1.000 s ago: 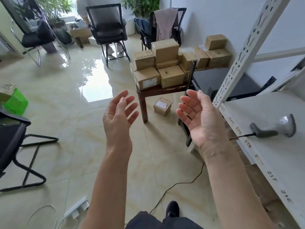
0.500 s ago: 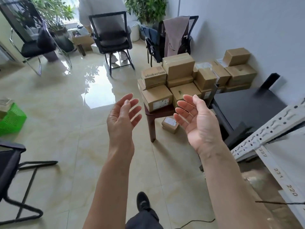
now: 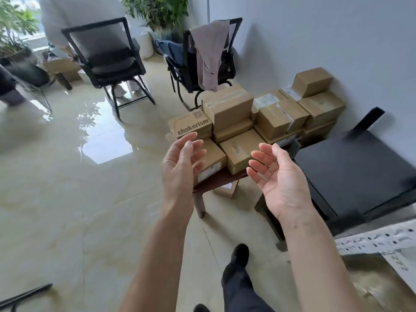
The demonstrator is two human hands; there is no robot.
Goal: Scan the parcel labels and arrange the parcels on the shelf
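The left hand (image 3: pixel 180 163) and right hand (image 3: pixel 279 176) are both raised with palms facing each other, fingers relaxed and slightly bent, holding nothing. Just beyond the fingertips a stack of cardboard parcels (image 3: pixel 238 131) sits on a low dark table (image 3: pixel 216 180), one parcel printed "shakerism" (image 3: pixel 191 127) above the left hand. Below and right of the right hand lies the white perforated shelf frame (image 3: pixel 378 242).

Brown cardboard parcels (image 3: pixel 238 154) stacked on low worktop (image 3: pixel 216 180); one small parcel (image 3: pixel 226 190) on floor beneath.
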